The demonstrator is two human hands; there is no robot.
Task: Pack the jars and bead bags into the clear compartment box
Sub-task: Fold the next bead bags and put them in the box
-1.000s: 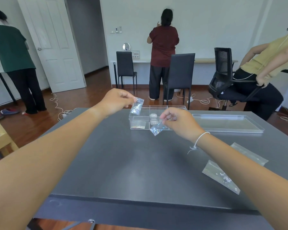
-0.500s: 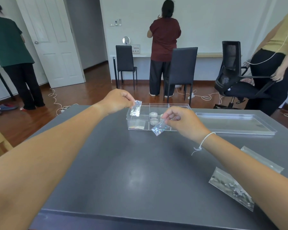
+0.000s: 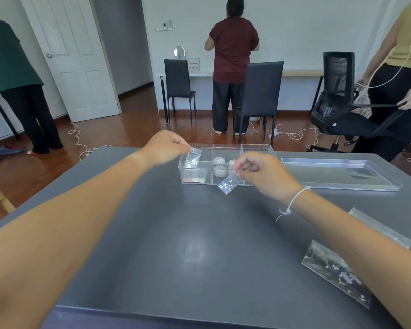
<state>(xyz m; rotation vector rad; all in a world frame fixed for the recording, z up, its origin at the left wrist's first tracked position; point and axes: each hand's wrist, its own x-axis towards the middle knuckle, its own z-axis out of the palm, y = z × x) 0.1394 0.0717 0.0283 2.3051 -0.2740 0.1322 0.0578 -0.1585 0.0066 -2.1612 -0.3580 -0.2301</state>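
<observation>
**Two bead bags held over the clear box**

Near the middle of the frame, the left hand (image 3: 163, 148) pinches the top edge of a small bead bag (image 3: 194, 156), which hangs over the back left compartment of the clear box (image 3: 228, 184). The right hand (image 3: 262, 173) pinches a second bead bag (image 3: 228, 185) by its top; this one dangles tilted in front of the box's near wall, above the grey table (image 3: 176, 233). Inside the box, a flat bag (image 3: 195, 177) lies in the front left compartment, and small round jars (image 3: 220, 165) sit in the middle compartments, one partly hidden by the right hand's fingers. To the right of the box lies its clear lid (image 3: 337, 172). At the lower right of the frame, a larger bag (image 3: 337, 274) holding white beads rests on the table beside the right forearm.
</observation>
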